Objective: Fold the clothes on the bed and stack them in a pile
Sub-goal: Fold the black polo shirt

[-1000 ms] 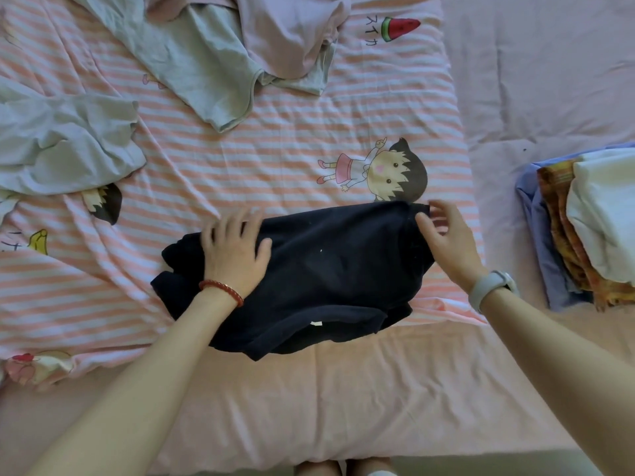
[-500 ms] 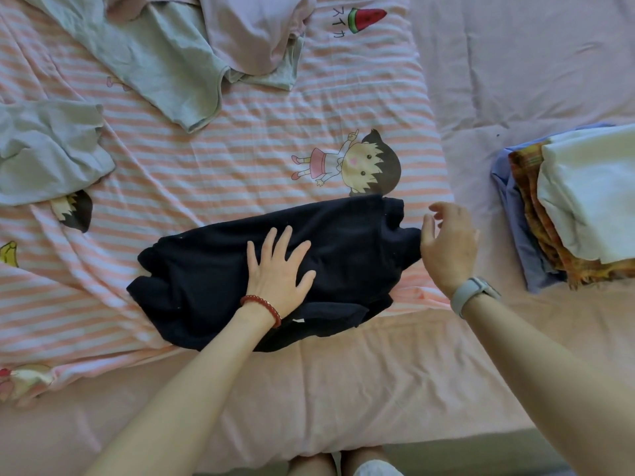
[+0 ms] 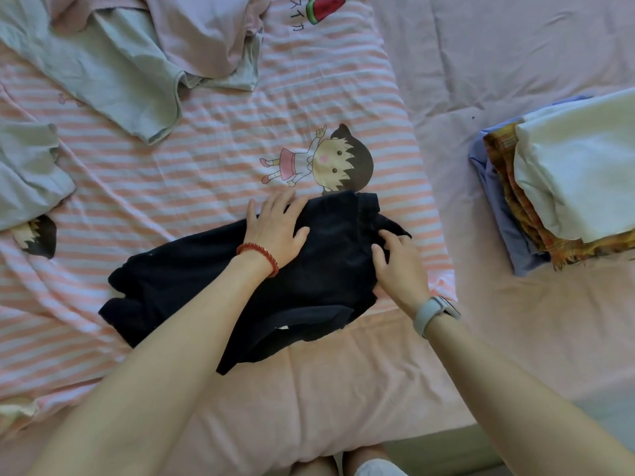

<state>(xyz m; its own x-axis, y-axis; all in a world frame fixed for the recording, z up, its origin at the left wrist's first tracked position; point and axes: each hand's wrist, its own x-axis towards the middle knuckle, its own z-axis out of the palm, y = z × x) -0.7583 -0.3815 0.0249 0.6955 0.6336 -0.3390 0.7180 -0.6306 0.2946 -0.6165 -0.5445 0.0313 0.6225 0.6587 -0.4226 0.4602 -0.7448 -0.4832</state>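
Note:
A dark navy garment (image 3: pixel 192 269) lies partly folded near the bed's front edge. My left hand (image 3: pixel 276 228), with a red bead bracelet, rests flat on its upper right part, fingers spread. My right hand (image 3: pixel 398 266), with a grey wristband, lies on the garment's right end, fingers curled over the cloth there. A pile of folded clothes (image 3: pixel 570 173) sits at the right: white on top, orange plaid below, blue at the bottom. Unfolded pale green garments (image 3: pixel 113 73) (image 3: pixel 24 180) and a pink one (image 3: pixel 206 32) lie at the back left.
The bed has a pink striped sheet (image 3: pixel 213 166) with cartoon prints and a plain pink cover (image 3: pixel 515 46) at the right. The bed's front edge (image 3: pixel 309 438) runs along the bottom, with my knees below it.
My left hand slid rightward across the navy garment to its upper right part. My right hand came in from beside the garment and now rests on its right end.

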